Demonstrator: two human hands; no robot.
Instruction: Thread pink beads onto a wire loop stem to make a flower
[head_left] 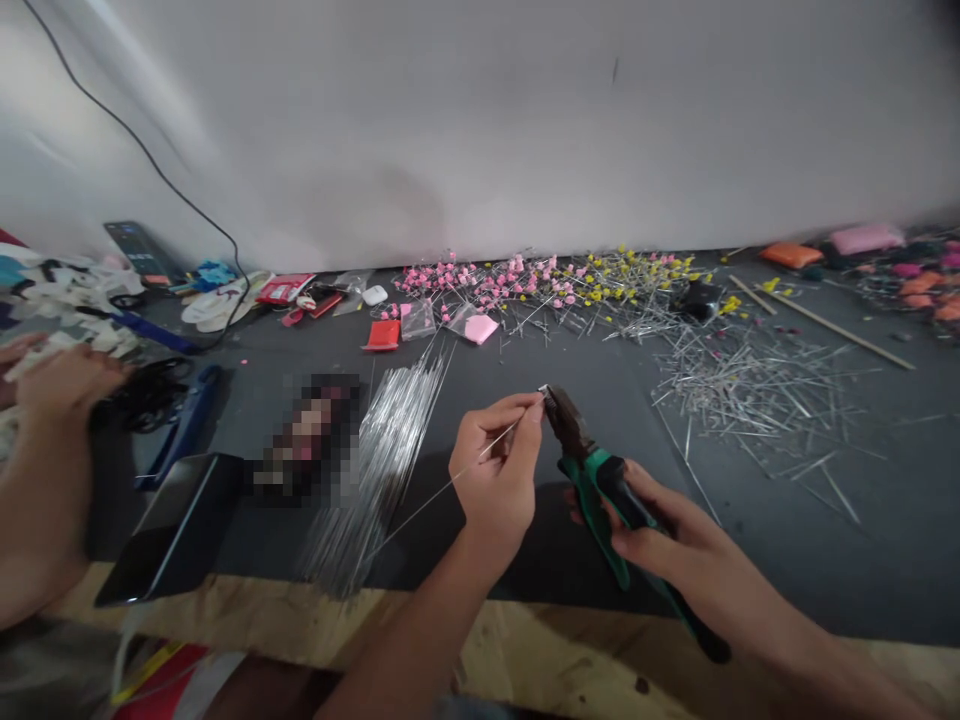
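Near the middle of the table, my left hand pinches a thin silvery wire, which runs down to the left over a bundle of straight wires. My right hand is wrapped round the green and black handles of a pair of pliers. The pliers' jaws touch or nearly touch the wire's end at my left fingertips; whether they grip it is too small to tell. To the right lies a loose heap of short wire pieces.
Pink-tipped wires and yellow-tipped wires line the wall. A red packet lies before them. At left are a phone, a blue tool and another person's hands. A wooden stick lies far right.
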